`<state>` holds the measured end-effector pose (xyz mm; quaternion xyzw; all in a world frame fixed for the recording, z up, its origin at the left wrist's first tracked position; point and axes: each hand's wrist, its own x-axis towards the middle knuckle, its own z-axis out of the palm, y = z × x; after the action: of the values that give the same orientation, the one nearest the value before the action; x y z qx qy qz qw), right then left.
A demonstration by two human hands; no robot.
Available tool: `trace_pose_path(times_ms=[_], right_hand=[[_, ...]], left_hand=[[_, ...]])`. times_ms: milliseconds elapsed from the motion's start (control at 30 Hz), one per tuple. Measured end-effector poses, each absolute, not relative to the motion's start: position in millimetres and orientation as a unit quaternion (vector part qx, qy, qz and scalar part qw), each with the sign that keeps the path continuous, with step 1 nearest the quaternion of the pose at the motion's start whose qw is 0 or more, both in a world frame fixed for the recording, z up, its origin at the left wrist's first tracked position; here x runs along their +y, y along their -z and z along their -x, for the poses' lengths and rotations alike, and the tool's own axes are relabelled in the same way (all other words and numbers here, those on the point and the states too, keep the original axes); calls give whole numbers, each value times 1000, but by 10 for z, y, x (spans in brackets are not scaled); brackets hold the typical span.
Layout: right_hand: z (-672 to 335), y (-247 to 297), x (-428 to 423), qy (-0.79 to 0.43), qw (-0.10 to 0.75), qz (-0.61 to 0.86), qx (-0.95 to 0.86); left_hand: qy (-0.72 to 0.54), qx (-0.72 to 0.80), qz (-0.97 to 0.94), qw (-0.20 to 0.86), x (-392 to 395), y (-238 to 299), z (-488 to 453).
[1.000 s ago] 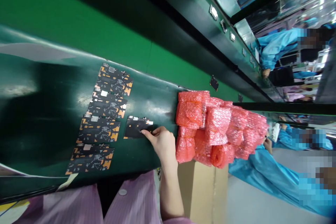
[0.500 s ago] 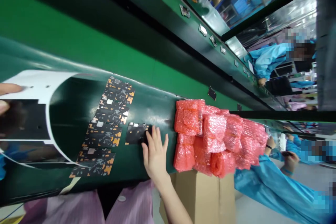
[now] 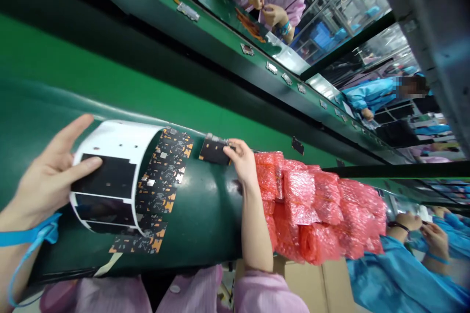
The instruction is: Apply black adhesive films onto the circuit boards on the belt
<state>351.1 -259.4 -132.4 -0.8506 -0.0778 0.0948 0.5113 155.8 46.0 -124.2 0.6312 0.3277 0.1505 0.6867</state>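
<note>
My left hand (image 3: 47, 176) holds a white-framed panel with a black middle (image 3: 106, 183) over the dark green table (image 3: 205, 215), thumb on top and fingers along its left edge. My right hand (image 3: 243, 159) pinches a small black circuit board (image 3: 215, 149) by its right end, lifted near the table's far edge. A column of black and orange circuit boards (image 3: 163, 176) lies flat on the table between my hands, partly covered by the panel.
A pile of pink bubble-wrap packs (image 3: 316, 210) sits on a cardboard box (image 3: 312, 288) right of my right arm. Beyond the table runs a green conveyor (image 3: 227, 14) carrying small parts. A person in pink works across it; people in blue sit at right.
My right hand went from lying flat on the small board to pinching it and carrying it up toward the far edge. My left hand brought the white panel in from the left.
</note>
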Motion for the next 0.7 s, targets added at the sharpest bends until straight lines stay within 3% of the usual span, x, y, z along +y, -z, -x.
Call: trace_pose_path(times_ms=[133, 267, 333, 400, 467, 567, 700], right_hand=[[-4157, 1196, -2370, 10, 505, 862, -36], [-3653, 1070, -2297, 60, 503, 860, -62], [-3121, 1020, -2300, 9, 494, 844, -209], [-2626, 970, -2313, -29, 425, 814, -394], [-2296, 930, -2327, -4, 364, 806, -467], [-2153, 921, -2347, 22, 338, 815, -470], [-2239, 957, -2371, 70, 370, 845, -380]], left_hand=[[-51, 250, -646, 719, 284, 1112, -1559], [6, 180, -692, 699, 104, 1136, -1463], [31, 150, -709, 689, -16, 1130, -1434], [38, 123, -728, 673, -137, 1087, -1428], [34, 111, -731, 673, -231, 1019, -1432], [72, 107, -671, 730, -290, 928, -1422], [147, 98, -599, 781, -289, 899, -1385]])
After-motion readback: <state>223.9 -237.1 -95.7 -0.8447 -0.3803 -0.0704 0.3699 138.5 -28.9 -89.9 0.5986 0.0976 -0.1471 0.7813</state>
